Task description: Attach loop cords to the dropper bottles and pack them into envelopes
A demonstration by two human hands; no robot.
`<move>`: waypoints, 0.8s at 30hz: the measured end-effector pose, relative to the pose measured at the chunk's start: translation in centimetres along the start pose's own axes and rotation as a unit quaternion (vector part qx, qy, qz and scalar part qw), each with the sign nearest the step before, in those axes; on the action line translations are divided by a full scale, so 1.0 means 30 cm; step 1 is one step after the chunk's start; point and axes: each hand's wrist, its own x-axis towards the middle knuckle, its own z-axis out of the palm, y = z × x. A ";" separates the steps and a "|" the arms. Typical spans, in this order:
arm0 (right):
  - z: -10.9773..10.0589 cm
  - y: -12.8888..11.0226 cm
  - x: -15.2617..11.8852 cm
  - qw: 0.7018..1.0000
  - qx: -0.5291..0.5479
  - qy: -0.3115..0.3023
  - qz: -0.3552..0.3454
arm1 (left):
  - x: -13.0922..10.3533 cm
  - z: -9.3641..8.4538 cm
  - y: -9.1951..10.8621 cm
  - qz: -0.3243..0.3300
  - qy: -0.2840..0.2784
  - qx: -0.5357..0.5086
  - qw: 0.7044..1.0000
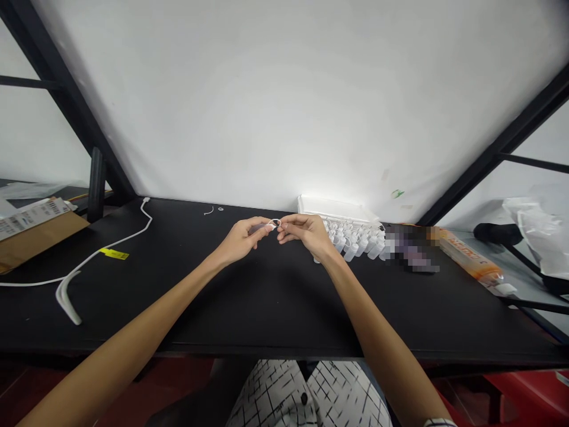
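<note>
Over the middle of the black table [267, 314], my left hand [246, 237] and my right hand [304, 231] meet fingertip to fingertip. Between them is a small white piece with a thin white loop [275, 221]. My left fingers pinch the white piece, and my right fingertips close on the loop's other side. Just right of my right hand, several small translucent white bottles [351, 249] with caps and loops lie in a cluster. Behind them rests a flat white stack [338, 209].
A white cable [111, 244] with a yellow tag [114, 254] runs over the left side. A cardboard box [44, 234] sits far left. On the right are a blurred dark item [415, 256] and an orange-and-clear package [473, 258]. Small white scraps [208, 211] lie at the back.
</note>
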 end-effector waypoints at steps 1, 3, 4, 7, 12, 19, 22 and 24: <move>0.000 0.000 0.000 1.000 0.000 0.000 0.000 | 0.000 0.000 -0.002 0.002 0.000 0.000 1.000; -0.001 -0.001 0.000 1.000 0.000 0.002 0.000 | 0.001 0.000 -0.003 0.004 0.000 0.001 1.000; -0.002 -0.001 0.000 1.000 0.000 0.003 0.000 | 0.000 -0.001 -0.003 0.004 0.000 0.002 1.000; -0.005 -0.001 0.001 1.000 0.003 0.005 -0.003 | -0.001 -0.002 0.003 0.000 0.007 0.008 1.000; -0.003 -0.004 -0.001 1.000 0.000 0.005 -0.004 | -0.001 -0.002 0.002 -0.001 0.008 0.005 1.000; -0.002 -0.002 0.001 1.000 -0.004 0.001 -0.007 | 0.000 -0.005 0.000 0.001 -0.003 -0.003 1.000; -0.003 0.002 0.003 1.000 -0.002 0.001 -0.008 | -0.001 -0.004 0.010 -0.009 -0.001 -0.004 1.000; -0.003 0.005 0.004 1.000 -0.001 0.001 -0.008 | -0.001 -0.003 0.012 -0.014 0.000 -0.006 1.000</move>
